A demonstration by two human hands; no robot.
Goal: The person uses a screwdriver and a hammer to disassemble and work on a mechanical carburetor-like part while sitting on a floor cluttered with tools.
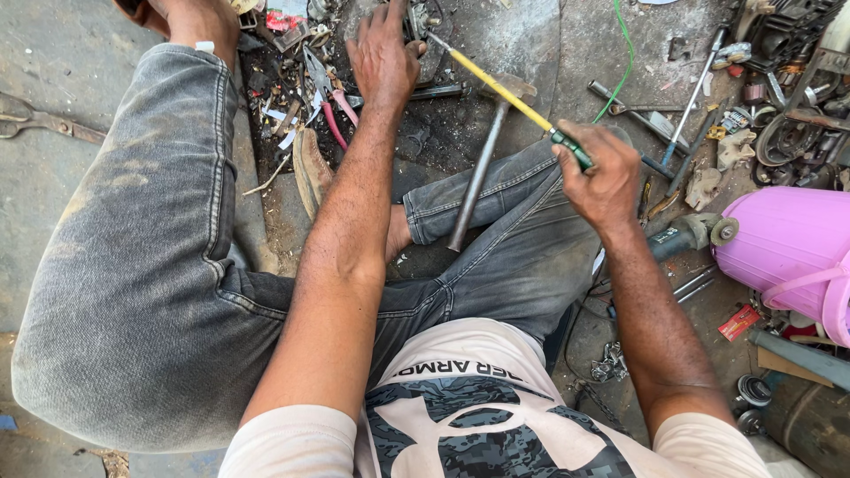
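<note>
I sit on the ground with my legs in grey jeans (159, 265). My right hand (602, 173) grips the green end of a long yellow-handled screwdriver (500, 88), which slants up and left. Its tip reaches a small dark metal part (423, 22) at the top of the view. My left hand (382, 53) rests on that part, fingers spread over it. How much of the part the hand holds is hidden. A hammer with a steel shaft (478, 173) lies across my right leg, below the screwdriver.
Pink-handled pliers (332, 111) and scraps lie left of my left hand. Wrenches and a long metal tool (695, 93) lie at upper right beside engine parts (788, 35). A pink plastic bucket (788, 243) stands at right. Scissors (40, 119) lie at far left.
</note>
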